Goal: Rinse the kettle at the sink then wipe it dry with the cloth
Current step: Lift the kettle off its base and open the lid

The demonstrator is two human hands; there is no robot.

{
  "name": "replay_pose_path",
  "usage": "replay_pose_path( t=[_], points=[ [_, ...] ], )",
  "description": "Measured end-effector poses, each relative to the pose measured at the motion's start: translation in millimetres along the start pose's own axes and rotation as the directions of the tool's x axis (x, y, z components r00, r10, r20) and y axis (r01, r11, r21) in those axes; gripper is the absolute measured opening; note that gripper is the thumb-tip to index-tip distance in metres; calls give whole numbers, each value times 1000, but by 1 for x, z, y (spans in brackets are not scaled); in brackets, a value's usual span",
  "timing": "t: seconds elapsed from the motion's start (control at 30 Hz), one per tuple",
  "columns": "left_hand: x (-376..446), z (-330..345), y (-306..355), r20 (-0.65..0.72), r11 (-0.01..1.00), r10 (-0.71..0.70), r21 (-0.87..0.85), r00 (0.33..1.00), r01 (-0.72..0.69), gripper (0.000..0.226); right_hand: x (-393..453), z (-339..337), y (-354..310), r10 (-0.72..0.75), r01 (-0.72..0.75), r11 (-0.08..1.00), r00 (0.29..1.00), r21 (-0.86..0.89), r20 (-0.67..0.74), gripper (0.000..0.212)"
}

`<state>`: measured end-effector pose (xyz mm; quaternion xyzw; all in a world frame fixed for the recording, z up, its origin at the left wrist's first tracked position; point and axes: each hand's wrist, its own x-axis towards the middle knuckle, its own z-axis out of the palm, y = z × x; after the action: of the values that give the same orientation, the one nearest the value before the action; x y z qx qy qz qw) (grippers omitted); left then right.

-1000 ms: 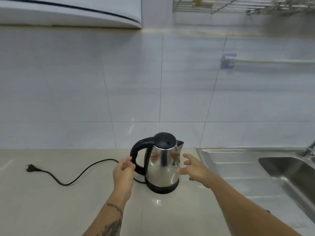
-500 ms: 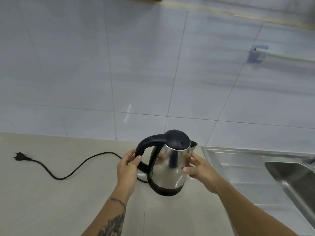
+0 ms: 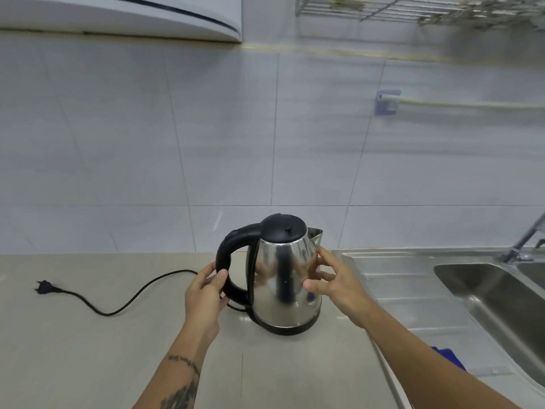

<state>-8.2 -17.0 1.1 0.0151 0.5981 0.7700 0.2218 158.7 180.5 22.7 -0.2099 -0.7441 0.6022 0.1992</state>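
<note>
Nearest you, your two forearms reach forward over a pale beige countertop (image 3: 88, 349). A scrap of blue cloth (image 3: 448, 360) peeks out beside your right forearm, on the ridged steel draining board (image 3: 413, 290).

Your left hand (image 3: 205, 293) grips the lower curve of the kettle's black handle, thumb on top and fingers wrapped round it. Your right hand (image 3: 336, 283) rests on the right flank, fingers spread and only lightly bent against the metal: it steadies the body and does not clasp it.

Between the hands stands the shiny stainless steel electric kettle with black lid and base (image 3: 284, 278), upright on the counter, lid on. Its handle faces left and its spout points right and away. A black power cord (image 3: 124, 305) trails left to an unplugged plug (image 3: 44, 287).

The steel sink basin (image 3: 495, 293) lies to the right of the kettle, on your right hand's side, with the tap (image 3: 525, 240) at its far edge. The lift will likely travel rightward, spout leading.
</note>
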Motion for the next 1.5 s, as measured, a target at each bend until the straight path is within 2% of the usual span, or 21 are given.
replay_pose_path(
  t=[0.3, 0.43, 0.67, 0.8, 0.9, 1.0, 1.1, 1.17, 1.27, 1.37, 1.5],
  points=[
    [-55, -22, -28, -15, 998, -49, 32, 999, 50, 32, -66, 4, 21, 36, -38, 999, 999, 28, 41, 68],
    [-74, -35, -43, -26, 994, -79, 77, 997, 81, 29, -94, 11, 38, 75, -75, 996, 997, 41, 4, 74],
    [-95, -39, -66, -42, 987, -102, 122, 994, 106, 26, -127, 12, 49, 115, -113, 993, 992, 38, -43, 63],
    [-109, -32, -69, -83, 987, -60, 145, 995, 72, 28, -138, 11, 55, 134, -133, 991, 991, 31, -22, 58],
    [-121, -22, -64, -101, 963, 43, 269, 994, -14, 33, -139, 9, 56, 149, -149, 989, 989, 0, -10, 63],
    [-141, -8, -53, -101, 867, 233, 472, 967, -160, 39, -137, 3, 52, 188, -188, 982, 982, -24, 11, 63],
    [-155, 16, -38, 4, 650, 474, 672, 880, -353, 42, -131, -2, 48, 218, -217, 976, 975, -21, 35, 59],
    [-158, 35, -34, 120, 513, 533, 741, 838, -433, 45, -128, -4, 47, 221, -220, 975, 973, -24, 63, 54],
    [-159, 58, -33, 216, 347, 489, 840, 845, -416, 62, -129, -5, 44, 232, -233, 972, 968, -5, 89, 56],
    [-157, 75, -33, 221, 181, 438, 928, 872, -326, 78, -133, -7, 40, 245, -248, 969, 963, 5, 113, 52],
    [-155, 83, -30, 188, 59, 458, 969, 869, -241, 79, -133, -9, 34, 260, -264, 965, 956, 7, 138, 43]
  ],
)
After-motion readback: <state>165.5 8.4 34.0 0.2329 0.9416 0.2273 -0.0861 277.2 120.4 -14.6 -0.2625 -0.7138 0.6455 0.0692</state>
